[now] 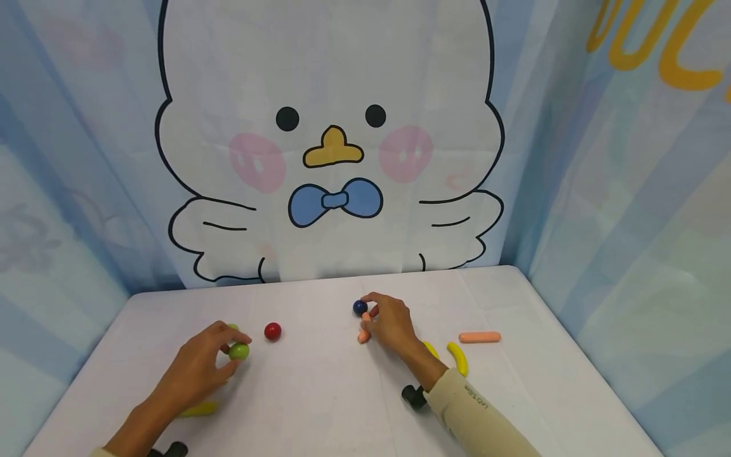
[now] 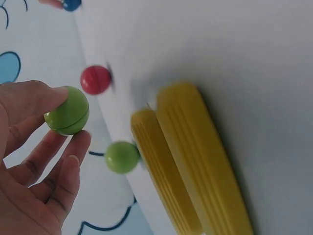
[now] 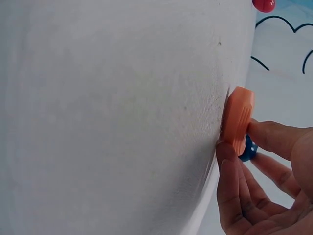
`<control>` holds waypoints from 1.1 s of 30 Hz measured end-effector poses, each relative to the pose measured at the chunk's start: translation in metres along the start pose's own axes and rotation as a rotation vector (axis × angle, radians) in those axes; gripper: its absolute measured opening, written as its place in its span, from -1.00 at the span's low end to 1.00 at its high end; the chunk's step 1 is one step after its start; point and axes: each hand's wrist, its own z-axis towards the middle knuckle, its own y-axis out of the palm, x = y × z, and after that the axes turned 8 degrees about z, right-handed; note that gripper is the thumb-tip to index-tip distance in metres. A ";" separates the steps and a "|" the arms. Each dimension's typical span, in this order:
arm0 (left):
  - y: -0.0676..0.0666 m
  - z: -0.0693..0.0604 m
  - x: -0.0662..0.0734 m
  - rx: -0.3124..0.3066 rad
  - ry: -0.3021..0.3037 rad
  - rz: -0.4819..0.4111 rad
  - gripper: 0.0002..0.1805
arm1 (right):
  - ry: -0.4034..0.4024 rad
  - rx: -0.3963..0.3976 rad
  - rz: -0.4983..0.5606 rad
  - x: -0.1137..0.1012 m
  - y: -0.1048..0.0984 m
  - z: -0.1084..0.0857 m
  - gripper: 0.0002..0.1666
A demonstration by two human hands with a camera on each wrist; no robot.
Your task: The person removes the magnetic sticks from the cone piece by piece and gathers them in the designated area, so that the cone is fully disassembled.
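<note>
My left hand pinches a shiny green ball between thumb and fingertips, above the table. Behind it lies a second green ball, mostly covered by the fingers in the head view. A red ball rests a little to the right of that hand. Two yellow ridged sticks lie side by side near the left wrist. Farther right, my right hand pinches a short orange ridged stick close to the table surface. A dark blue ball sits right by its fingertips; whether they touch it I cannot tell.
Right of the right forearm lie a curved yellow piece, another yellow piece partly behind the arm, and a longer orange stick. The white table ends at a printed curtain behind and at both sides.
</note>
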 end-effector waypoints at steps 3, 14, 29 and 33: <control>-0.001 -0.001 -0.012 0.000 -0.030 0.008 -0.56 | 0.002 0.003 -0.003 0.000 0.000 0.000 -0.47; 0.002 0.000 -0.043 -0.072 -0.188 0.006 -0.60 | 0.006 -0.005 -0.001 0.000 0.000 -0.001 -0.46; 0.006 0.005 -0.050 -0.096 -0.251 -0.009 -0.67 | -0.008 -0.007 -0.006 0.000 0.000 -0.001 -0.45; 0.005 0.005 -0.048 -0.093 -0.259 0.001 -0.66 | -0.015 -0.007 0.000 -0.001 -0.001 -0.001 -0.47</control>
